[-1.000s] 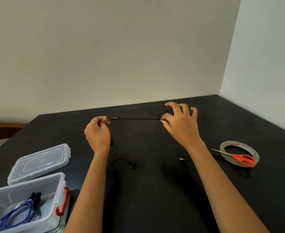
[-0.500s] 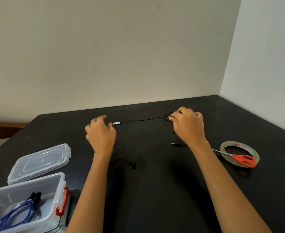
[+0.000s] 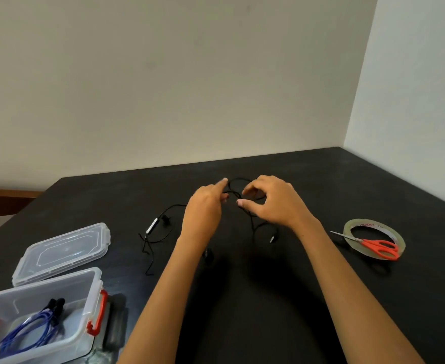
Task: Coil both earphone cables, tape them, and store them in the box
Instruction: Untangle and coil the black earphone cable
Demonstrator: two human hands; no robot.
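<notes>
Black earphone cable [image 3: 238,179] noted between my two hands, raised in a small loop above the dark table [image 3: 373,298]. My right hand [image 3: 274,203] has its fingers curled round that loop, thumb and forefinger close together on it. My left hand [image 3: 205,206] has its forefinger stretched toward the right hand, the other fingers bent. The cable reaches it, but blur prevents me from telling whether it pinches the cable.

The cable runs broadly from left to right. One tail trails out to the left of my left hand and lies loose on the table. Its inline remote [image 3: 151,226] has its long axis slanting from near-left to far-right, with an earbud [image 3: 165,219] just beside it. The other tail drops on the near side of my right hand and ends in the plug [image 3: 272,239].

Well to the near left of my left arm stands the open clear box [image 3: 95,285], holding a coiled blue cable [image 3: 32,329]. Its lid [image 3: 63,252] lies flat just beyond it. To the right of my right wrist is the tape roll [image 3: 373,222], with orange-handled scissors [image 3: 379,248] resting across it.
</notes>
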